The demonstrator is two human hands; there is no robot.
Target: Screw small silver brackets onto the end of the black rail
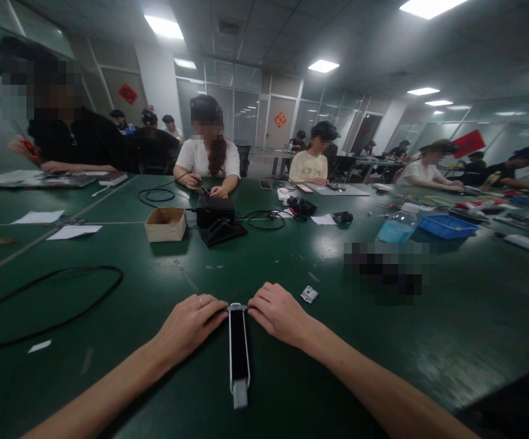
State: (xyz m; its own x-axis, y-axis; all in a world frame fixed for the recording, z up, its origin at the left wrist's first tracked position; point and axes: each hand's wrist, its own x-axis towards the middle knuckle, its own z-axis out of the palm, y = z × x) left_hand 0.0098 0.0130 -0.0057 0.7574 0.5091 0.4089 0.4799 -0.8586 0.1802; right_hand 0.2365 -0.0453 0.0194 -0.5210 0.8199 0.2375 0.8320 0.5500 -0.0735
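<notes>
A long, narrow device point(239, 347) with white side rails, a black middle strip and grey ends lies on the green table, pointing away from me. I cannot make out its kind. At its far end, my left hand point(195, 320) pinches the left side of the grey end piece, fingers pressed together. On the opposite side, the fingertips of my right hand point(278, 311) are closed on the same piece. A small silvery metal plate point(309, 294) with holes rests on the table just right of my right hand, apart from it.
Ahead stand an open cardboard box point(166, 225) and a black device point(215, 211), where a person point(209, 152) works. To the right are a bottle with blue liquid point(395, 228) and a blue tray point(447, 225). A black cable point(120, 277) loops at left.
</notes>
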